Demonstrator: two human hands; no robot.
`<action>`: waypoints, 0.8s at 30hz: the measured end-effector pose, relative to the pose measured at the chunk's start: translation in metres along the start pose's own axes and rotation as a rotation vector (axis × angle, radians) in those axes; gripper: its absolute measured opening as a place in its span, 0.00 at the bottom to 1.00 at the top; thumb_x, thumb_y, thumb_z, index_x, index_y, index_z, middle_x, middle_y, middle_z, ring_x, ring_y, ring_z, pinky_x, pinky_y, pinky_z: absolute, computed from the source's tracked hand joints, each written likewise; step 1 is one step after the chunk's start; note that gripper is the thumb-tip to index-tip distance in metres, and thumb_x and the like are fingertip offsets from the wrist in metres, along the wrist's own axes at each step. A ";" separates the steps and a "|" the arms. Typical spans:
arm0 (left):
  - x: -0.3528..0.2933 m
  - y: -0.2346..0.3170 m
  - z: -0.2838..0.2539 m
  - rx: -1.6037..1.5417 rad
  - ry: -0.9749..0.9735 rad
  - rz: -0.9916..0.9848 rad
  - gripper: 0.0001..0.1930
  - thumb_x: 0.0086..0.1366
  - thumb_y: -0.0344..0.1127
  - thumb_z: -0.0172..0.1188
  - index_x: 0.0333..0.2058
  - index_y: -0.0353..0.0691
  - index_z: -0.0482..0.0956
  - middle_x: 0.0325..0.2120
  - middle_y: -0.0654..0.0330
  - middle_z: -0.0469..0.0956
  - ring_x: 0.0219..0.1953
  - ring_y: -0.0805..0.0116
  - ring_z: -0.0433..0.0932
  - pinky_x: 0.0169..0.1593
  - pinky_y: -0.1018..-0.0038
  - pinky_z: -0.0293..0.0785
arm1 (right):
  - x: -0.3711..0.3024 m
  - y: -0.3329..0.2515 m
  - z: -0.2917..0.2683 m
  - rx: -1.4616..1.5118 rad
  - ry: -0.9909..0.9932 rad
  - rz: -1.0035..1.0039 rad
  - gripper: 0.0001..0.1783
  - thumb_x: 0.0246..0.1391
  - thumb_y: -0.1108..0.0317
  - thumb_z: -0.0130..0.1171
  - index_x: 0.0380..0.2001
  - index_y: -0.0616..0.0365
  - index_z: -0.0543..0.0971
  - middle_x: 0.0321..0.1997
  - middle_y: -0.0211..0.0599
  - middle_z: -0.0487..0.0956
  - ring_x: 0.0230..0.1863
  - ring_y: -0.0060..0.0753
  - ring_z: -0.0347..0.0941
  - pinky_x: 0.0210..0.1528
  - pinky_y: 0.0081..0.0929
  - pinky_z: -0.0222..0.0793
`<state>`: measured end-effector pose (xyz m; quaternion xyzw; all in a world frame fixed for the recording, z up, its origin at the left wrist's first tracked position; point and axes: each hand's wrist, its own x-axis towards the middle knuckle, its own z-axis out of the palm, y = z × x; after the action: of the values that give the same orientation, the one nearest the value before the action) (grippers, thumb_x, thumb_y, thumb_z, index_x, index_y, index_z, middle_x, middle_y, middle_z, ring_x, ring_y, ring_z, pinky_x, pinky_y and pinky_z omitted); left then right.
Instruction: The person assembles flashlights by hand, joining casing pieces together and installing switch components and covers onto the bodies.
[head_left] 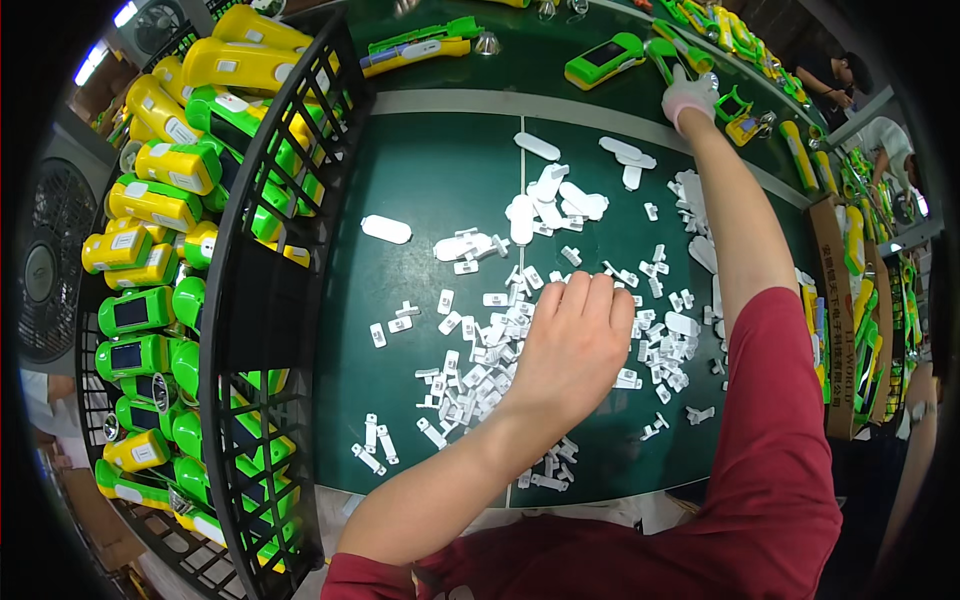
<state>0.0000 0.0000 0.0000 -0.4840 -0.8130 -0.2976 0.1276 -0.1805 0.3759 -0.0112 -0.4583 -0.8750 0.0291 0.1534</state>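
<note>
My left hand [577, 340] is over the pile of small white plastic parts [485, 380] on the green tabletop [375, 290]. Its fingers bend downward close together, and their tips are hidden, so whatever they hold cannot be seen. Stretched far forward to the right, my gloved right hand [690, 98] has its fingers closed at a green flashlight body [664, 58] on the dark green strip beyond the table. Larger white oval covers [538, 146] lie scattered ahead of my left hand. A green-and-yellow flashlight [604, 62] rests left of my right hand.
A tall black plastic crate [228, 300] full of yellow and green flashlights stands on the left, beside a fan [42, 260]. More flashlight pieces [745, 120] lie along the far strip. At right is a cardboard box [835, 320]; other people [885, 140] work beyond.
</note>
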 end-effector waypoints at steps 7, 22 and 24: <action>0.002 -0.008 0.003 -0.029 0.018 -0.014 0.08 0.48 0.25 0.56 0.30 0.35 0.72 0.26 0.58 0.66 0.31 0.62 0.67 0.36 0.70 0.63 | -0.024 -0.004 -0.007 -0.012 -0.013 -0.078 0.30 0.49 0.58 0.49 0.59 0.37 0.62 0.62 0.55 0.52 0.63 0.58 0.51 0.60 0.44 0.55; 0.003 -0.007 0.000 -0.059 0.090 -0.028 0.04 0.51 0.27 0.57 0.27 0.36 0.72 0.22 0.57 0.69 0.28 0.59 0.70 0.32 0.67 0.67 | -0.188 -0.012 -0.078 0.072 -0.194 -0.572 0.18 0.52 0.56 0.51 0.33 0.61 0.79 0.37 0.53 0.77 0.42 0.48 0.74 0.46 0.38 0.70; 0.001 -0.006 0.000 -0.036 0.071 -0.027 0.04 0.51 0.28 0.57 0.26 0.36 0.72 0.22 0.58 0.70 0.28 0.60 0.70 0.32 0.67 0.67 | -0.165 -0.028 -0.073 0.108 -0.219 -0.516 0.20 0.51 0.54 0.52 0.34 0.61 0.78 0.39 0.53 0.76 0.43 0.49 0.73 0.47 0.38 0.69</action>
<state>-0.0056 -0.0010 -0.0013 -0.4642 -0.8089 -0.3311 0.1435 -0.0930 0.2196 0.0232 -0.2058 -0.9712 0.0848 0.0846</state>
